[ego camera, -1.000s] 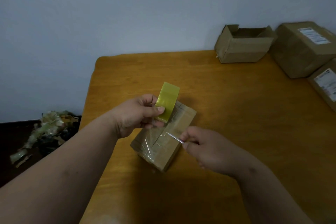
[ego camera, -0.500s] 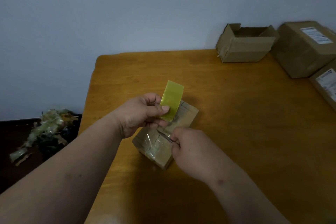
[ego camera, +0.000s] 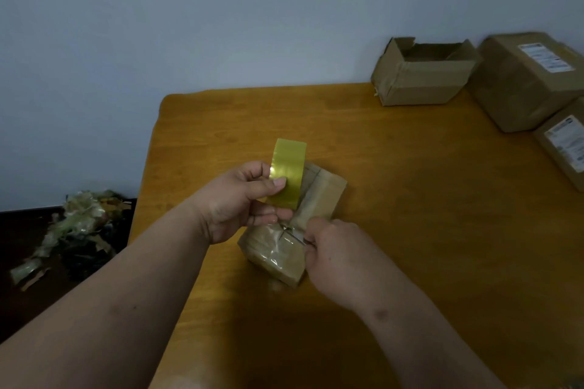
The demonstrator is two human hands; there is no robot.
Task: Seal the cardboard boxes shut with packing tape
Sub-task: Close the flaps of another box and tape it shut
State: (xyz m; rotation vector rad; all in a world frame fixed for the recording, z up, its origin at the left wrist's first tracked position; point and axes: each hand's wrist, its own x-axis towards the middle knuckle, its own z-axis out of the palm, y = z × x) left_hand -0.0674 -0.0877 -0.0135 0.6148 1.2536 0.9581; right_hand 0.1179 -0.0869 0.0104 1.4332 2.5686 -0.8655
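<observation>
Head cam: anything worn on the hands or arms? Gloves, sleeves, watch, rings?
Nothing worn that shows. The left hand and the right hand are bare, no gloves. Both forearms are bare to the frame edge, so no sleeves in view, and no watch or bands at the wrists. No rings on the fingers that show.

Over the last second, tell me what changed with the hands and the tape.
The right hand, pinching a thin metal tool, moved left to the tape stretched over the small box, closing on the left hand. The left hand kept its grip on the yellow tape roll; the small box stayed put.
</observation>
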